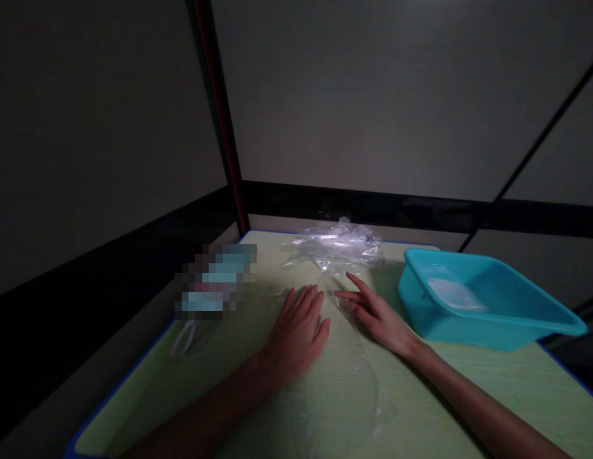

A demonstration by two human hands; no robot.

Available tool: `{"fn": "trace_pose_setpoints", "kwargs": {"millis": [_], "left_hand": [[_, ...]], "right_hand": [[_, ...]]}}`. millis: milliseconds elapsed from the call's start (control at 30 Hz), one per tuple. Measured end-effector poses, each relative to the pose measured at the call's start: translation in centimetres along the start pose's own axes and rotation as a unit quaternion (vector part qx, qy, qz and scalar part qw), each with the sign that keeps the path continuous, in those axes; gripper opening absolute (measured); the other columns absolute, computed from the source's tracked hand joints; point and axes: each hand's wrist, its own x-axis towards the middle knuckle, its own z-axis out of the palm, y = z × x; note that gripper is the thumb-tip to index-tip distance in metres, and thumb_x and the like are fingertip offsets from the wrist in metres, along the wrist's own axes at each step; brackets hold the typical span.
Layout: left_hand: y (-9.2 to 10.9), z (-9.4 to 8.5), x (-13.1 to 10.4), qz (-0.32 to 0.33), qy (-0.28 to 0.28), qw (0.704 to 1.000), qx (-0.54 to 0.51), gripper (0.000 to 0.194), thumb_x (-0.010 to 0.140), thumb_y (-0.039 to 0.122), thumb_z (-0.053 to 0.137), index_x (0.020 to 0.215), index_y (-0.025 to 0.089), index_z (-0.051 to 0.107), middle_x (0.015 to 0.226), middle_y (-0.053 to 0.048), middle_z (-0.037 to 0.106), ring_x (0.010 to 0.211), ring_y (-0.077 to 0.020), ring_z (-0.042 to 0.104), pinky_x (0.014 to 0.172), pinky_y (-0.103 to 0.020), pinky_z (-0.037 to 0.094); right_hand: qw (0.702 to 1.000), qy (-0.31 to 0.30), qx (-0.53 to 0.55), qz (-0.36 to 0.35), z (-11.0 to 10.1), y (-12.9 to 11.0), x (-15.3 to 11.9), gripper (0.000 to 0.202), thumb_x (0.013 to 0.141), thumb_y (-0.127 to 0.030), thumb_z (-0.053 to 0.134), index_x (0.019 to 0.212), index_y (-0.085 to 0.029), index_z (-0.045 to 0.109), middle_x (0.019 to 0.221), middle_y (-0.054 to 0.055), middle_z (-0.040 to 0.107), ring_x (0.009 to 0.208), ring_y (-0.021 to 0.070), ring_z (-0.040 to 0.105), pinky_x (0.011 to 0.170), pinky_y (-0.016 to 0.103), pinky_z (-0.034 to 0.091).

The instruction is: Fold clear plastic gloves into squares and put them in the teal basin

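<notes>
A thin clear plastic bag (342, 382) lies spread out on the pale green table, its outline faint in the dim light. My left hand (299, 331) rests palm down over the bag's left part, fingers stretched out and thumb apart. By the bag's right side is my right hand (375, 315), its index finger extended and the others slightly bent and apart. No object shows between those fingers; whether they touch the film I cannot tell. Beyond both hands sits a crumpled heap of clear plastic bags (339, 245).
A turquoise plastic basin (473, 328) stands at the table's right, with a whitish flat item (454, 294) inside. On the left lies a pixelated object (217, 280) with a white strap loop (184, 338). Walls stand behind and left of the table (468, 395).
</notes>
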Motion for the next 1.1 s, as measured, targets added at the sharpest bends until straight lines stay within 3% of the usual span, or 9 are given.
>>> {"fn": "trace_pose_setpoints", "kwargs": {"millis": [133, 267, 433, 533, 667, 767, 933, 1100], "left_hand": [[0.1, 0.0, 0.0, 0.001, 0.006, 1.000, -0.006, 0.037, 0.083, 0.024, 0.033, 0.118, 0.012, 0.038, 0.127, -0.012, 0.040, 0.120, -0.0217, 0.030, 0.102, -0.045, 0.015], [0.1, 0.1, 0.1, -0.002, 0.012, 1.000, -0.003, 0.034, 0.083, 0.022, 0.032, 0.115, 0.013, 0.040, 0.126, -0.012, 0.041, 0.120, -0.0212, 0.031, 0.102, -0.044, 0.016], [0.0, 0.1, 0.1, -0.017, 0.017, 1.000, -0.017, 0.034, 0.081, 0.020, 0.035, 0.114, 0.013, 0.039, 0.122, -0.012, 0.044, 0.117, -0.0217, 0.034, 0.101, -0.044, 0.018], [-0.2, 0.1, 0.2, -0.026, 0.029, 0.999, -0.026, 0.041, 0.080, 0.020, 0.035, 0.120, 0.012, 0.032, 0.127, -0.013, 0.039, 0.120, -0.0219, 0.030, 0.101, -0.044, 0.018], [-0.5, -0.1, 0.2, -0.019, 0.074, 0.997, -0.031, 0.051, 0.079, 0.016, 0.033, 0.128, 0.012, 0.021, 0.136, -0.011, 0.025, 0.126, -0.0196, 0.018, 0.103, -0.042, 0.013], [-0.4, -0.3, 0.2, -0.001, 0.090, 0.996, -0.026, 0.055, 0.077, 0.013, 0.033, 0.130, 0.013, 0.017, 0.137, -0.009, 0.022, 0.126, -0.0188, 0.016, 0.104, -0.042, 0.010], [-0.2, -0.7, 0.4, 0.024, 0.095, 0.995, -0.012, 0.050, 0.076, 0.009, 0.031, 0.126, 0.013, 0.029, 0.133, -0.010, 0.032, 0.124, -0.0186, 0.024, 0.103, -0.044, 0.011], [-0.2, -0.8, 0.3, 0.024, 0.094, 0.995, 0.014, 0.046, 0.076, 0.009, 0.029, 0.123, 0.009, 0.034, 0.131, -0.010, 0.036, 0.123, -0.0168, 0.026, 0.104, -0.043, 0.011]], "right_hand": [[0.997, -0.047, 0.049, -0.038, 0.4, -1.0, -0.4, 0.052, 0.087, -0.024, 0.034, 0.133, -0.024, 0.009, 0.128, 0.008, 0.039, 0.110, 0.0139, 0.044, 0.095, 0.037, 0.032], [0.988, -0.103, 0.075, -0.086, 0.8, -1.7, -1.0, 0.052, 0.086, -0.024, 0.037, 0.132, -0.024, 0.012, 0.129, 0.008, 0.038, 0.118, 0.0164, 0.034, 0.098, 0.039, 0.027], [0.983, -0.096, 0.118, -0.106, 1.3, -2.2, -1.5, 0.038, 0.085, -0.024, 0.040, 0.120, -0.021, 0.027, 0.116, 0.009, 0.043, 0.112, 0.0163, 0.040, 0.097, 0.037, 0.030], [0.988, -0.063, 0.102, -0.101, 1.2, -2.0, -1.5, 0.031, 0.085, -0.026, 0.040, 0.114, -0.021, 0.032, 0.113, 0.008, 0.042, 0.110, 0.0165, 0.041, 0.094, 0.035, 0.034], [0.995, -0.006, -0.001, -0.102, 0.0, -1.6, -1.1, 0.025, 0.087, -0.026, 0.033, 0.111, -0.021, 0.040, 0.113, 0.008, 0.047, 0.108, 0.0163, 0.043, 0.092, 0.034, 0.035], [0.981, -0.077, -0.140, -0.111, -0.8, -1.4, -0.8, 0.032, 0.088, -0.027, 0.031, 0.117, -0.020, 0.042, 0.123, 0.007, 0.045, 0.114, 0.0166, 0.038, 0.098, 0.035, 0.029], [0.925, -0.216, -0.284, -0.129, -0.8, -1.3, -0.7, 0.049, 0.088, -0.037, 0.030, 0.132, -0.017, 0.024, 0.135, 0.009, 0.028, 0.125, 0.0183, 0.021, 0.103, 0.042, 0.011], [0.912, -0.219, -0.324, -0.127, -0.6, -1.1, -0.9, 0.057, 0.087, -0.043, 0.029, 0.134, -0.015, 0.014, 0.138, 0.010, 0.018, 0.126, 0.0192, 0.014, 0.104, 0.041, 0.009]]}}
